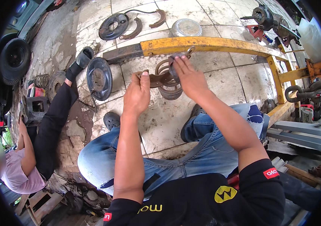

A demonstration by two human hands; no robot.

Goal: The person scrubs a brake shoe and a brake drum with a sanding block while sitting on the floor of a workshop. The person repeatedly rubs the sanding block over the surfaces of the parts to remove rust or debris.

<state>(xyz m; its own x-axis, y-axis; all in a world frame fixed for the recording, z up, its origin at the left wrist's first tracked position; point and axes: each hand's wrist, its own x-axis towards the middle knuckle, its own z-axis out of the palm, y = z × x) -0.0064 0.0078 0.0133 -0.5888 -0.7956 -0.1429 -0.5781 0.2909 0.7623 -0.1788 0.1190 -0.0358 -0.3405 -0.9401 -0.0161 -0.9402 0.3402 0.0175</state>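
Observation:
In front of me my left hand (138, 92) is closed on one end of a rusty curved brake shoe (158, 80), thumb on top. My right hand (190, 77) presses a dark flat piece (174, 67) against the shoe's other end. Its fingers lie together over that piece, and whether it is cloth or abrasive sheet I cannot tell. Below the shoe a rusty coil spring (170, 93) shows on the tiles, partly covered by the shoe and my right hand.
A yellow steel frame (205, 44) crosses beyond my hands. A black backing plate (100, 79) stands left; another backing plate (113, 26), two brake shoes (133, 29) and a round metal pan (186, 28) lie beyond. A co-worker (24, 169) sits at far left, leg stretched toward the frame.

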